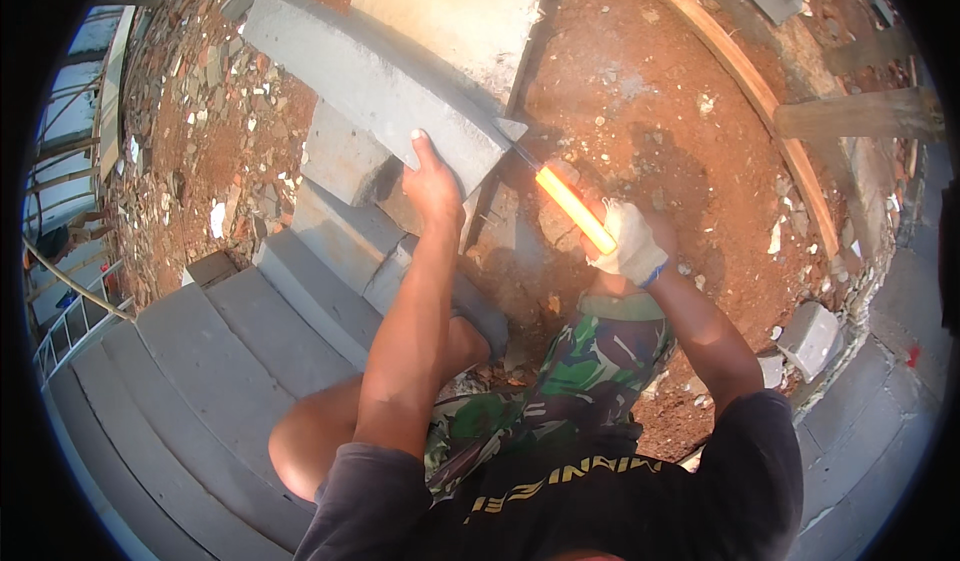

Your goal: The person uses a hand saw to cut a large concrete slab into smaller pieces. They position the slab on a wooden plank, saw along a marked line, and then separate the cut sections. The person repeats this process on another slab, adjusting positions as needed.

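Observation:
A long grey concrete block [385,86] lies slanted across the work spot, its near end toward me. My bare left hand [435,183] grips its near left edge, the thumb on top and the other fingers partly hidden. In a pale work glove, my right hand [630,243] is closed round the bright orange handle [575,207] of a tool. A thin dark metal shaft [524,154] runs from that handle to the block's near end. A small pale pointed piece [512,128] shows there; whether it belongs to the tool or the block, I cannot tell.
A pale flat slab [450,11] lies beyond the block. Rows of grey blocks [200,361] stand on the left. Broken rubble [215,91] covers the far-left soil. A curved-looking timber [740,71] and a loose block chunk [808,341] lie right, beside a low block wall [860,441].

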### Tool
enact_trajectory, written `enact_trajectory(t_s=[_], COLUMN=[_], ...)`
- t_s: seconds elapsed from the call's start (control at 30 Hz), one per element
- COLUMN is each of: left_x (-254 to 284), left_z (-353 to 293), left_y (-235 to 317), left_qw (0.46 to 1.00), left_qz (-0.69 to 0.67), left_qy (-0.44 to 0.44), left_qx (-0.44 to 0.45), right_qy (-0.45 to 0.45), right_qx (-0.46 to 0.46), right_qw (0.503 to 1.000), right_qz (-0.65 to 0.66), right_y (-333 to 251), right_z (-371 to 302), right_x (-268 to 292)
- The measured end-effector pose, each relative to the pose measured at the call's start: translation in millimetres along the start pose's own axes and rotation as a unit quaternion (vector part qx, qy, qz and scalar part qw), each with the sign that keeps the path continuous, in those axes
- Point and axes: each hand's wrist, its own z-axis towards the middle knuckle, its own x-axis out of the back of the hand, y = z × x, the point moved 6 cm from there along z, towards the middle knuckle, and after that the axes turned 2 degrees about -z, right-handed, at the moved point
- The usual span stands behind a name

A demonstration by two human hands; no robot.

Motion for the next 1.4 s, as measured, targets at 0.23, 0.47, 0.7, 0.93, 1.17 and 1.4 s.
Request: enact_trajectory(t_s=[0.23,0.47,0.7,0.93,1.17,1.4], left_x=[8.7,-6.8,1.0,1.8,-3.9,-1.7], left_z=[18.6,8.3,6.1,14.6,14.0,10.0], left_y=[0.8,0.9,6.9,-0.7,-2.5,0.4], left_qw=[0.999,0.995,1.0,0.999,0.999,1.0], left_qz=[-0.005,-0.083,-0.017,-0.039,-0.035,-0.021], left_qy=[0.042,-0.018,0.016,-0.005,0.009,0.007], left_qx=[-0.007,0.042,-0.002,-0.032,-0.03,-0.006], right_qy=[-0.035,0.04,0.044,0.026,0.052,0.059], right_qx=[-0.027,-0.001,0.031,-0.075,-0.009,0.024], right_qw=[0.997,0.999,0.998,0.992,0.988,0.997], right_qz=[0.06,-0.016,0.013,0.097,0.142,0.033], right_y=[-21.1,-16.4,0.6,-32.1,-11.0,-4.6], right_z=[-14.1,45.9,-23.1,-1.8,11.0,48.9], right_x=[37.0,5.1,39.8,31.4,-16.1,-22.8])
